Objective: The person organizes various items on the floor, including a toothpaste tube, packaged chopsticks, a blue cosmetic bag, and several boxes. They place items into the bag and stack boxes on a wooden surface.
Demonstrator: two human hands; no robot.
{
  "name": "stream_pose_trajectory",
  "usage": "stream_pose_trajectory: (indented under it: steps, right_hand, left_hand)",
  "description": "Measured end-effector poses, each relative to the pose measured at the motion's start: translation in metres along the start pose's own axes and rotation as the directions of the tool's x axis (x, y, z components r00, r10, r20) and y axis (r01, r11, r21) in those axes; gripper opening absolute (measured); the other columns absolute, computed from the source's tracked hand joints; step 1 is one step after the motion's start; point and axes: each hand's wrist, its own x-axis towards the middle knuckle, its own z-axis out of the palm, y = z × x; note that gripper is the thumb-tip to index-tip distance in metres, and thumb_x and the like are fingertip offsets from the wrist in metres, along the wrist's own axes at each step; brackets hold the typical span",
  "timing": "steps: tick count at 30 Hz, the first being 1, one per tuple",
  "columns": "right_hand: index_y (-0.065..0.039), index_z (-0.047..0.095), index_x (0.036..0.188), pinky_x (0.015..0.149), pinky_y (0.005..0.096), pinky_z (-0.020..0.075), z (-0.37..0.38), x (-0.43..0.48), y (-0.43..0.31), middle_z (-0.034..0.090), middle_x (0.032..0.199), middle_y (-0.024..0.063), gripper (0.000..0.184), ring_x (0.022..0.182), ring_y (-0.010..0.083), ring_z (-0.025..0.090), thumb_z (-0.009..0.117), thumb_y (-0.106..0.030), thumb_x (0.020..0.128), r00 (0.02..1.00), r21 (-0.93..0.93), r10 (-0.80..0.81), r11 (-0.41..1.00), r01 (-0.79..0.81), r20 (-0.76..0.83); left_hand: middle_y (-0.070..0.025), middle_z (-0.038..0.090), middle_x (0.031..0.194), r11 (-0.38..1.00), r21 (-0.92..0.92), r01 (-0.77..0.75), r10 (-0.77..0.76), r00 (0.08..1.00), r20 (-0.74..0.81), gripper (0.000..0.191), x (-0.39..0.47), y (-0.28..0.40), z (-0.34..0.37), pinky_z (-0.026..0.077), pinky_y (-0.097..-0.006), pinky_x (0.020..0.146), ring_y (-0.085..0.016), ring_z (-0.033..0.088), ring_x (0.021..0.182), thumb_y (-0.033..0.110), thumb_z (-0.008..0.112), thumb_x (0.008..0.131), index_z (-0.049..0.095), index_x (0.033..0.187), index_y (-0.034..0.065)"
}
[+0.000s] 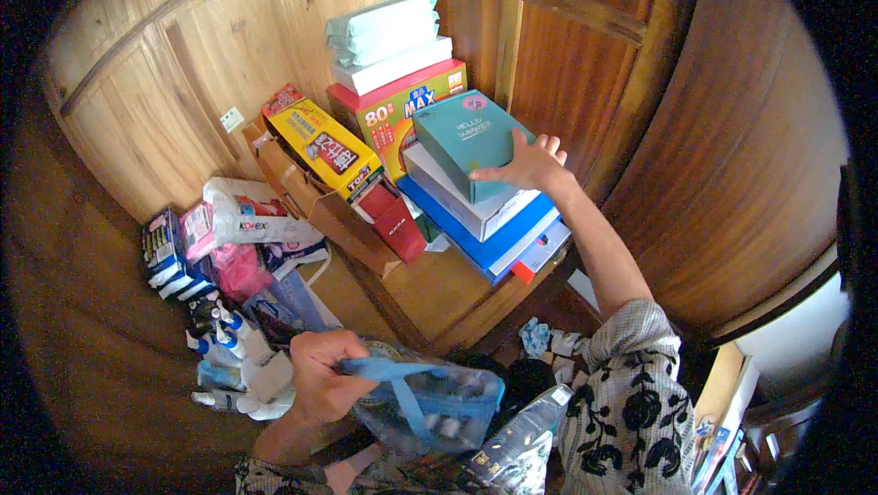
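My left hand is closed around the blue strap of a clear plastic bag with blue trim, which hangs in front of my body. Small items inside the bag are too blurred to name. My right hand rests with spread fingers on a teal box that bears writing. Beneath the teal box lies a white box, then a flat blue box. A thin pale box with a red corner sticks out at the bottom of this stack.
Behind the stack stands a red and green carton under a white box and pale green packs. Left are a yellow box, an open cardboard box, a Kotex pack and pump bottles. Wooden cabinet walls enclose them.
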Motion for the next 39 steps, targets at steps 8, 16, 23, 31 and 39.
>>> stream_pose_trajectory:
  steps: [8,16,23,31,39]
  right_hand:
    - [-0.014,0.024,0.139,0.101,0.0532,0.0305,0.021,-0.015,0.005,0.032,0.126,0.0318,0.126,0.121,0.0474,0.034,0.077,-0.070,0.040,0.981,-0.011,-0.069,0.998,0.068,-0.182]
    - [-0.007,0.014,0.141,0.099,0.0477,0.0371,0.050,-0.003,0.033,0.046,0.126,0.0255,0.135,0.117,0.0430,0.043,0.084,-0.061,0.040,0.944,0.425,0.108,0.904,0.036,-0.311]
    - [0.007,0.034,0.126,0.096,0.0452,0.0392,0.065,0.003,0.027,0.051,0.119,0.0256,0.122,0.115,0.0402,0.046,0.085,-0.060,0.038,0.868,0.592,0.262,0.804,0.046,-0.423]
    - [0.007,0.046,0.115,0.090,0.0389,0.0436,0.056,-0.008,0.009,0.052,0.115,0.0197,0.093,0.103,0.0285,0.052,0.078,-0.057,0.055,0.931,0.835,0.264,0.546,0.071,-0.252]
    - [-0.014,0.048,0.125,0.086,0.0448,0.0426,0.016,-0.024,-0.007,0.053,0.119,0.0099,0.055,0.107,0.0245,0.050,0.054,-0.044,0.080,0.956,0.963,-0.110,0.036,-0.268,0.270]
  left_hand:
    - [0.0001,0.052,0.053,0.996,0.087,0.025,-0.020,0.998,-0.054,0.017,-0.001,-0.014,0.003,0.035,-0.0222,0.047,-0.004,0.047,0.051,0.003,0.070,0.065,0.055,0.058,0.0020]
    - [0.0016,0.055,0.056,0.983,-0.043,0.176,-0.178,0.983,-0.050,0.017,0.004,-0.038,0.020,0.037,-0.0209,0.047,-0.002,0.047,0.054,-0.001,0.067,0.069,0.054,0.058,0.0017]
    - [0.0015,0.055,0.056,0.972,-0.060,0.226,-0.228,0.973,-0.028,0.018,0.001,-0.029,0.028,0.037,-0.0208,0.047,-0.002,0.047,0.054,-0.001,0.067,0.071,0.054,0.058,0.0013]
    - [0.0017,0.055,0.055,0.971,-0.075,0.227,-0.230,0.972,-0.038,0.018,-0.001,-0.026,0.030,0.037,-0.0213,0.047,-0.002,0.047,0.054,0.000,0.067,0.071,0.054,0.059,0.0012]
    - [0.0022,0.053,0.055,0.979,0.009,0.202,-0.201,0.978,-0.055,0.018,-0.010,-0.026,0.028,0.035,-0.0215,0.047,-0.002,0.046,0.053,0.001,0.067,0.071,0.054,0.059,0.0015]
